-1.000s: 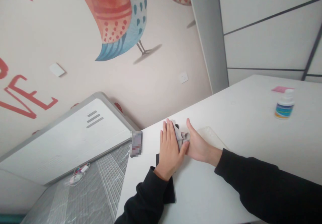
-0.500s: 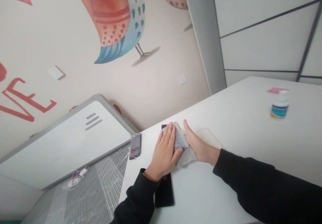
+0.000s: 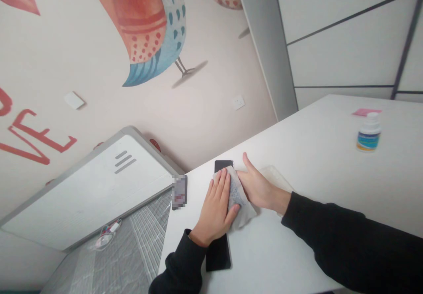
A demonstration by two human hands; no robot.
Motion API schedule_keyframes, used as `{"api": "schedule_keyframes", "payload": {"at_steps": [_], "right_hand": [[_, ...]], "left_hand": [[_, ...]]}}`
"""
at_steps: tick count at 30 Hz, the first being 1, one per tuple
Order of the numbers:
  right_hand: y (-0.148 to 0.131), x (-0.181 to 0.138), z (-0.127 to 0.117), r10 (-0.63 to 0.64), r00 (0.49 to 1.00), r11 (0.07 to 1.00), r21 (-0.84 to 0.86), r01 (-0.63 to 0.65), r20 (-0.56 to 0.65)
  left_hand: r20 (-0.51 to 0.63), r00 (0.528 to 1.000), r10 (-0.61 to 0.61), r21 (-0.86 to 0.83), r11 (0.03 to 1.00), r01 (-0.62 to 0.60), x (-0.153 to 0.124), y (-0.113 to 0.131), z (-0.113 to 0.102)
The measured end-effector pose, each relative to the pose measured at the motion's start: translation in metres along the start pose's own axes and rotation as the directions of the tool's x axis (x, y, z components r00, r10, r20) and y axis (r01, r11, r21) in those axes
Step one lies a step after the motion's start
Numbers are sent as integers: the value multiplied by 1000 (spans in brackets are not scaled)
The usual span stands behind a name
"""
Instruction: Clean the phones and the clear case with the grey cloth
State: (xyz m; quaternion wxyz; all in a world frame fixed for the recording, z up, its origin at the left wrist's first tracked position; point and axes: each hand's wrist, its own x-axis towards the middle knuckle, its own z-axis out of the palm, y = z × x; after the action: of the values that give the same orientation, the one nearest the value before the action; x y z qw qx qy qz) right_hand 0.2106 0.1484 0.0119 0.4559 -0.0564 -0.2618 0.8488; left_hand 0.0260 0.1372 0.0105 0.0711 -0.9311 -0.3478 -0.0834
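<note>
A black phone (image 3: 218,254) lies flat near the left edge of the white table (image 3: 324,170), its far end showing beyond my fingers. My left hand (image 3: 214,210) rests flat on it, fingers stretched out together. A grey-white cloth (image 3: 238,197) lies over the phone's right side, between my two hands. My right hand (image 3: 259,187) presses on the cloth from the right, thumb pointing up; its fingers are mostly hidden under the cloth.
A flat clear plastic piece (image 3: 276,175) lies just right of my right hand. A small white bottle (image 3: 368,133) with a blue label and a pink note (image 3: 366,112) sit far right. A white cabinet (image 3: 89,188) and grey covered surface (image 3: 115,259) lie left of the table.
The cloth has spread out and slid nearer along the phone. My left hand moved back toward me, uncovering the phone's far end. My right hand followed with the cloth.
</note>
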Motion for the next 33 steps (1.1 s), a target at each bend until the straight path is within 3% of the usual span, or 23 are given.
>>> {"api": "schedule_keyframes", "payload": {"at_steps": [3,8,12,15,20,27,30,33], "right_hand": [[1,0,0,22,999,999,-33,-20,44],[14,-3,-1,68,997,991,-111,-72,-40],[16,-1,-8,113,986,984,-123,-128,-124],[11,2,-12,77,989,994,-69,-87,-127],[1,4,-12,12,989,999,-49,-20,-147],[-2,-2,-8,-28,991,999,-41,23,-129],[4,-4,-8,10,998,999,-46,-12,-62],[9,-4,-8,71,995,992,-100,-78,-65]], "left_hand": [[10,999,41,55,998,-42,-9,-1,3],[-16,998,-66,42,997,67,8,-5,1],[-19,985,-169,-112,980,166,33,-16,-2],[-40,957,-286,-297,918,262,48,-25,-1],[-66,915,-398,-406,848,340,47,-21,10],[-163,928,-334,-257,923,287,18,11,24],[-191,945,-265,-146,960,239,27,6,20],[-160,947,-278,-130,957,259,44,-4,14]]}}
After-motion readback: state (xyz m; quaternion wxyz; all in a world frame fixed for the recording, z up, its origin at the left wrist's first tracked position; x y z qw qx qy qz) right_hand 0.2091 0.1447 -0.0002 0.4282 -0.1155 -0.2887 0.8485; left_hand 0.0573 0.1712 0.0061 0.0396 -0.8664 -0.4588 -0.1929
